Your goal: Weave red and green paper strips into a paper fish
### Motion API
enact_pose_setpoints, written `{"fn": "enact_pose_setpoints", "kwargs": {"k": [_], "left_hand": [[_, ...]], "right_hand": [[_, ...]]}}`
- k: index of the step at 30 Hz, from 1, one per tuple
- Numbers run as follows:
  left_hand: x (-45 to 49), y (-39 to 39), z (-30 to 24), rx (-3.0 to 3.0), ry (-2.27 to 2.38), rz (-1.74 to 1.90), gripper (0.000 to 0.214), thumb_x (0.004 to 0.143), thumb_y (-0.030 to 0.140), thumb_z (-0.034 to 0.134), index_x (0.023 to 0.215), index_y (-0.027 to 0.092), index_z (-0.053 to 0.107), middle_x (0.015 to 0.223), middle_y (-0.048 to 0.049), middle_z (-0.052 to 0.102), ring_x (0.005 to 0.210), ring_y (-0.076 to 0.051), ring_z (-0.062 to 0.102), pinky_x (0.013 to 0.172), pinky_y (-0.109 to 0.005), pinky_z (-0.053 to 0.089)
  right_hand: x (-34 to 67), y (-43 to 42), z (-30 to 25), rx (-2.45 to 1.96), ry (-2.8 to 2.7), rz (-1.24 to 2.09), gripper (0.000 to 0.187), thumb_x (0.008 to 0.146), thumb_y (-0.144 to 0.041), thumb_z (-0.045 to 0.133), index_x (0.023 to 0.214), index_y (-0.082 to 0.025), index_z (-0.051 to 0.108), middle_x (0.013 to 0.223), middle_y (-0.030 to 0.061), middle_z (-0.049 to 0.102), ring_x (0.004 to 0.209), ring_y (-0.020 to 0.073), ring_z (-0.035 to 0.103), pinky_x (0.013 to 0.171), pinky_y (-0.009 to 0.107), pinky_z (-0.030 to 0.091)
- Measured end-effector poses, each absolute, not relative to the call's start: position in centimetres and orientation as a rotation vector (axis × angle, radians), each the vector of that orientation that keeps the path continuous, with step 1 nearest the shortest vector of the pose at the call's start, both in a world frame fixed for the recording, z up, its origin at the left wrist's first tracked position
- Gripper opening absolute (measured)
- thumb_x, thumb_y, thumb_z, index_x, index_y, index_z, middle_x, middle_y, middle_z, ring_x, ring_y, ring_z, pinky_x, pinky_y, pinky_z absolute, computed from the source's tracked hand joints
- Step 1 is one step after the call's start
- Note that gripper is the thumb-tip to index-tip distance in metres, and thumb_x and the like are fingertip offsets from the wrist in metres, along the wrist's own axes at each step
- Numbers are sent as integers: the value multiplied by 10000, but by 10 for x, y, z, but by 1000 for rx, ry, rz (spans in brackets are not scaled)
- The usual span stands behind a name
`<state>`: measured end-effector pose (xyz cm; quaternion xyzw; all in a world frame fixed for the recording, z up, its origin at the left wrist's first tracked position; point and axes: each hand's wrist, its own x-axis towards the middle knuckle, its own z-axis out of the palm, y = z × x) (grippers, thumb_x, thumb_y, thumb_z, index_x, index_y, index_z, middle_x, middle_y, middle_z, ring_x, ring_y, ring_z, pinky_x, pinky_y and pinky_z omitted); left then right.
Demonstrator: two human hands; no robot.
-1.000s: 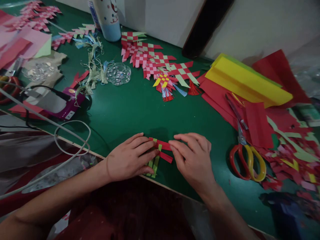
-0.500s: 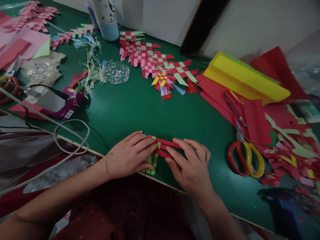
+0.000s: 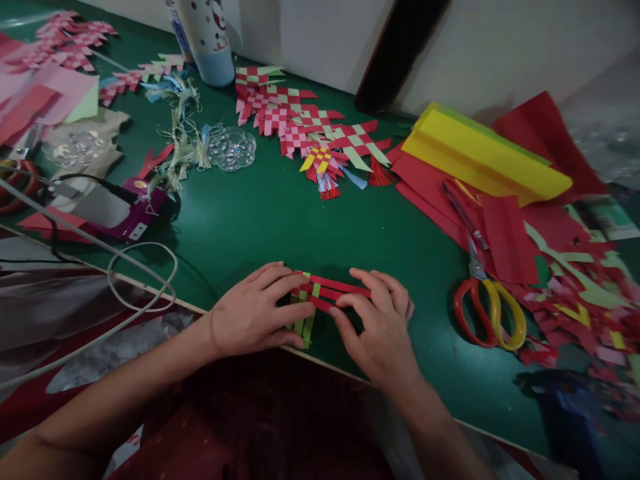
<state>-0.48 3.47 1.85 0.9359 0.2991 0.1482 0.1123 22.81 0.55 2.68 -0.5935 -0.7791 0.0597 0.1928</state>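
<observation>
Red paper strips (image 3: 333, 291) run crosswise through light green paper strips (image 3: 304, 325) in a small weave at the table's near edge. Over the weave's left part, my left hand (image 3: 255, 310) presses it down with long fingers, the thumb lower on the green strips; part of the weave is hidden beneath. My right hand (image 3: 383, 323) is at the right ends of the red strips, thumb and index finger pinched on the lowest one. Its other fingers curve near the upper strip ends.
Scissors (image 3: 487, 303) with red and yellow handles lie right, beside paper scraps (image 3: 575, 313) and folded yellow paper (image 3: 485, 157). Woven paper fish (image 3: 310, 123) lie behind. At left are a purple power strip (image 3: 135, 213), a looped cable (image 3: 175, 267), tassels (image 3: 183, 143) and a bottle (image 3: 213, 50).
The fingers of my right hand have shifted slightly and lifted off the upper red strip, with its index and thumb closer together at the lowest strip. My left hand stays on the weave.
</observation>
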Motion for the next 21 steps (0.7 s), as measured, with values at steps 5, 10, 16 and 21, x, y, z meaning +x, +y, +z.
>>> {"fn": "enact_pose_setpoints", "kwargs": {"k": [5, 10, 16, 21], "left_hand": [[-5, 35, 19, 2733, 873, 413, 426, 876, 574, 523, 1161, 275, 628, 1347, -114, 483, 1221, -295, 440, 1079, -540, 352], [-5, 35, 20, 2726, 866, 447, 416, 879, 564, 526, 1156, 273, 634, 1337, -116, 487, 1208, -291, 447, 1068, -539, 369], [-5, 35, 18, 2721, 869, 449, 400, 880, 548, 539, 1158, 279, 640, 1335, -107, 496, 1211, -282, 448, 1072, -532, 371], [-5, 35, 19, 2717, 871, 473, 367, 888, 522, 545, 1132, 273, 660, 1333, -104, 507, 1205, -276, 459, 1066, -528, 382]], "right_hand": [[225, 5, 26, -1720, -2156, 206, 140, 856, -305, 625, 740, -232, 654, 1303, 57, 573, 1241, 315, 410, 965, 510, 315], [225, 8, 26, -1735, -2169, 70, 148, 860, -310, 628, 737, -231, 649, 1297, 59, 574, 1244, 316, 410, 977, 510, 293], [227, 10, 27, -1710, -2192, 21, 154, 874, -317, 605, 756, -230, 651, 1275, 66, 582, 1235, 312, 424, 978, 503, 292], [224, 10, 27, -1687, -2170, 35, 168, 865, -368, 619, 780, -230, 662, 1263, 71, 592, 1227, 314, 435, 982, 504, 299]]}}
